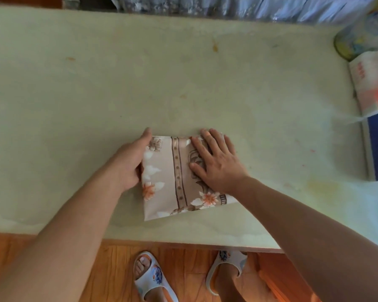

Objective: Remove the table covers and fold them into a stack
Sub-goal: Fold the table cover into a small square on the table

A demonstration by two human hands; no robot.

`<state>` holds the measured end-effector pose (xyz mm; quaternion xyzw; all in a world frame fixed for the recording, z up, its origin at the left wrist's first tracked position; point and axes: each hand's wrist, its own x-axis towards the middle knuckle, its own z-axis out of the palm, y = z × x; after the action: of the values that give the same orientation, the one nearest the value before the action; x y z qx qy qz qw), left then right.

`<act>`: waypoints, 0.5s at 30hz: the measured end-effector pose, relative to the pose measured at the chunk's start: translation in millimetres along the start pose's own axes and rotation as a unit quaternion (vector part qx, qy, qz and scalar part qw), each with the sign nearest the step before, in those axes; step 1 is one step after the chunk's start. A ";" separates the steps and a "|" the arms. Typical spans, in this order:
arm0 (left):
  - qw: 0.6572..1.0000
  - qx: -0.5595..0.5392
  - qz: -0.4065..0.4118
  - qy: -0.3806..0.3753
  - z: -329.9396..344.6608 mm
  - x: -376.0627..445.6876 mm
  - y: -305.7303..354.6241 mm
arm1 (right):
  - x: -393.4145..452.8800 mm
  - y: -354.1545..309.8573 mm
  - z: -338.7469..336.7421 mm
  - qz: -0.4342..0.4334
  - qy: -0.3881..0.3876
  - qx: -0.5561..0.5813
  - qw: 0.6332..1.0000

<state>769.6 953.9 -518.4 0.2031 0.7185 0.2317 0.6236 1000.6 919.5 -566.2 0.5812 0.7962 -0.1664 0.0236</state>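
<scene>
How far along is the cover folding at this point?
Done: one floral cover is off and folded into a small square on the table. In hand: the right hand presses it flat while the left hand touches its left edge. Left: no stack shows yet; other covers aren't visible.

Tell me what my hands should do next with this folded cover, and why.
Probably press along the fold and let go. The cover already lies as a small folded square on the table, right hand flat on top, left hand at its left edge.
</scene>
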 end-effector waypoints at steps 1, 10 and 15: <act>0.997 0.046 0.062 -0.008 3.9 -8.3 4.0 | 2.2 0.2 -8.8 0.000 -0.009 0.024 1.000; 0.854 0.222 0.414 -0.223 28.5 -141.1 95.4 | -42.7 46.0 -187.8 -0.040 -0.198 0.294 0.934; 0.836 0.272 0.477 0.001 127.0 -131.3 136.9 | -134.6 102.4 -195.4 0.113 -0.108 0.571 0.806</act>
<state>914.1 998.7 -347.5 0.6819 0.5673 0.2957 0.3546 1170.2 880.7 -375.1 0.5537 0.4788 -0.6488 -0.2079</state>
